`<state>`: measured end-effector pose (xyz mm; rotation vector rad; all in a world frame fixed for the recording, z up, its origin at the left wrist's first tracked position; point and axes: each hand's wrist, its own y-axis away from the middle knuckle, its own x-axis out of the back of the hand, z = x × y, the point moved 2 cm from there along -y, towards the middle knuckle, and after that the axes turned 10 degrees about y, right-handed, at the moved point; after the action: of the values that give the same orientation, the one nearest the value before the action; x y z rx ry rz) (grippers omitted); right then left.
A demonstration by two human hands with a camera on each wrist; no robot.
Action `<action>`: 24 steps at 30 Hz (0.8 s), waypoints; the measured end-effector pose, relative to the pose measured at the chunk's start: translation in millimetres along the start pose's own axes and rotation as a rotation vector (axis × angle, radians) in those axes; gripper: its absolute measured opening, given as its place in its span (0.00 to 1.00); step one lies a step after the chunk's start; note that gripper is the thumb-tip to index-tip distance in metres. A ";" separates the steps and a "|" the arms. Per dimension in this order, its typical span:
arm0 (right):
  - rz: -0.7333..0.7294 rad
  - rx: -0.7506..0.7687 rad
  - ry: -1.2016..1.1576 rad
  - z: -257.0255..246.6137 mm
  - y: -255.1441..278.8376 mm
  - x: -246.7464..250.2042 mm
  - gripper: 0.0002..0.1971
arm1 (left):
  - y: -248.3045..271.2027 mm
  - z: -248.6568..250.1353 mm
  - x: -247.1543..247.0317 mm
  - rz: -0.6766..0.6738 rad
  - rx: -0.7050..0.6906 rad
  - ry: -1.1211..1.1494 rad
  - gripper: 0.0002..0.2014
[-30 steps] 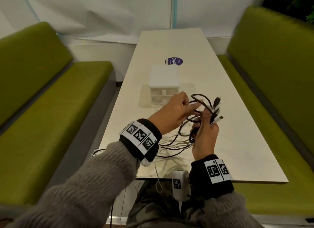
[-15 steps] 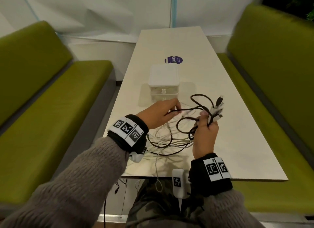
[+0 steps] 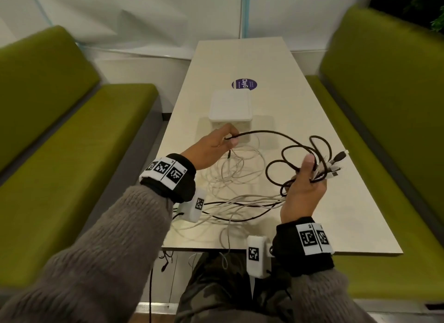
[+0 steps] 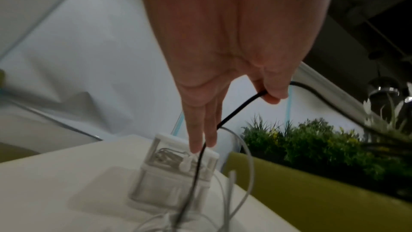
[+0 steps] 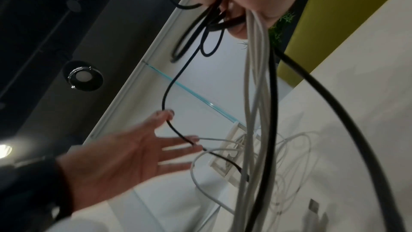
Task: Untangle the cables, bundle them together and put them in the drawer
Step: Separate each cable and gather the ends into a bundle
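Note:
My left hand (image 3: 222, 141) pinches a black cable (image 3: 269, 132) between thumb and forefinger just in front of the small white drawer unit (image 3: 230, 111); the other fingers (image 4: 201, 130) stay straight. That cable arcs right to my right hand (image 3: 310, 176), which grips a bunch of black loops and white cables (image 5: 254, 59) with their plugs (image 3: 336, 162) sticking out to the right. White cables (image 3: 237, 176) lie in loose loops on the table between my hands. The drawer unit's drawers look closed, with cables visible inside the upper drawer (image 4: 169, 156).
The long white table (image 3: 276, 82) carries a purple round sticker (image 3: 244, 84) behind the drawer unit. Green benches (image 3: 72, 154) flank it on both sides. Some cable ends hang over the near table edge (image 3: 224, 250). A loose USB plug (image 5: 314, 207) lies on the table.
My left hand has drawn the black cable out to the left, away from my right hand, stretching it into a long arc. My right hand has moved slightly right with its bunch.

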<state>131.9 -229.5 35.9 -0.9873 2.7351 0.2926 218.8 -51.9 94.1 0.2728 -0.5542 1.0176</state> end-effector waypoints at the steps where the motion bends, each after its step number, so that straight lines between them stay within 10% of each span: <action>1: -0.033 0.020 0.027 -1.8 2.6 -1.4 0.29 | -0.1 5.4 -2.2 -0.009 -0.038 -0.010 0.05; 7: -0.274 0.124 0.145 -5.8 14.7 -18.7 0.17 | -3.0 25.5 -28.6 -0.042 -0.283 -0.237 0.11; 17: -0.303 0.148 0.150 -4.5 8.5 -20.0 0.06 | 12.4 31.9 -36.8 -0.132 -0.282 -0.258 0.10; 24: -0.477 0.103 0.178 -6.9 14.4 -12.6 0.04 | 60.4 10.0 -18.1 0.045 -0.289 -0.241 0.12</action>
<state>131.1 -212.8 47.5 -1.6518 2.5202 -0.0194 156.4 -39.1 90.1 0.1266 -0.9204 0.9393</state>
